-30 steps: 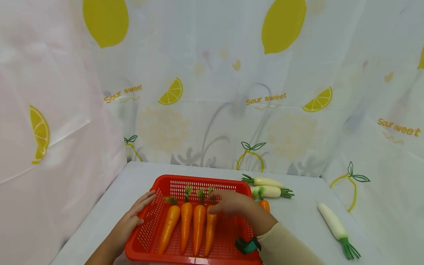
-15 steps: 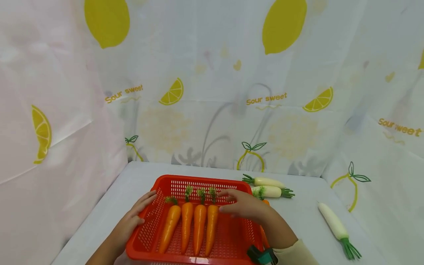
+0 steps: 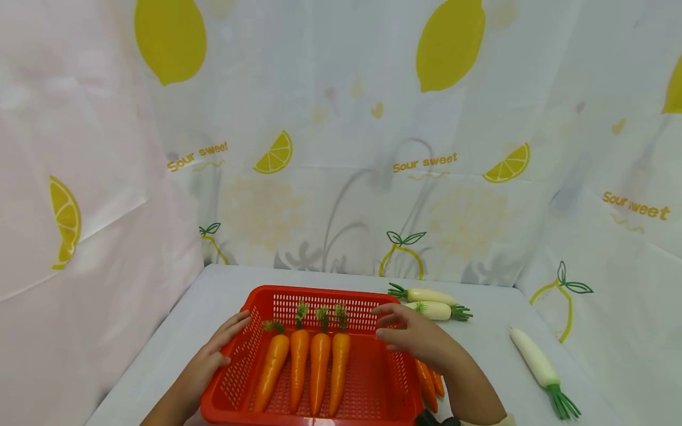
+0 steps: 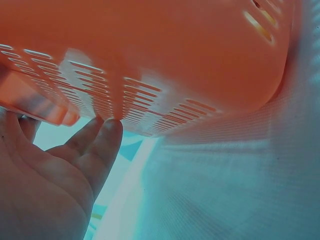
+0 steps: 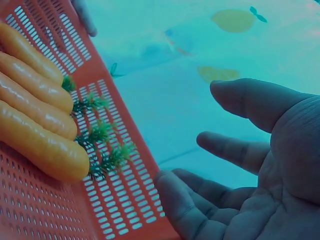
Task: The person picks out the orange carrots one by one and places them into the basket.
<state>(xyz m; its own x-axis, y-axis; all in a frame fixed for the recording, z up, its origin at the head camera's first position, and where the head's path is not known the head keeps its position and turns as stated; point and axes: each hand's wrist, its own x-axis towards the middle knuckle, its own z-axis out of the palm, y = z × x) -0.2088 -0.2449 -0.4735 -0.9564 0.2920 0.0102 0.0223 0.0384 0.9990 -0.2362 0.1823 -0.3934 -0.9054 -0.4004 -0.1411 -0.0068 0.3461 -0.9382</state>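
Several orange carrots point(image 3: 319, 370) with green tufts lie side by side in a red perforated basket point(image 3: 370, 370). At the basket's left rim rests my left hand point(image 3: 208, 358), its fingers fairly straight; the left wrist view shows fingertips point(image 4: 110, 131) against the slotted outer wall. My right hand point(image 3: 418, 337) hangs over the basket's right rim, holding nothing. In the right wrist view its thumb point(image 5: 250, 102) and fingers are spread apart, with the carrots point(image 5: 35, 135) off to the left.
More carrots point(image 3: 427, 384) lie on the table just right of the basket, partly hidden by my right arm. Two white radishes point(image 3: 431, 296) are at the back right, and a third white radish point(image 3: 535, 358) lies near the table's right side. Lemon-print cloth point(image 3: 330, 195) surrounds the table.
My right hand has drawn back rightward from the rightmost carrot in the basket to the right rim. More of the carrots outside shows now. The left hand stays at its rim.
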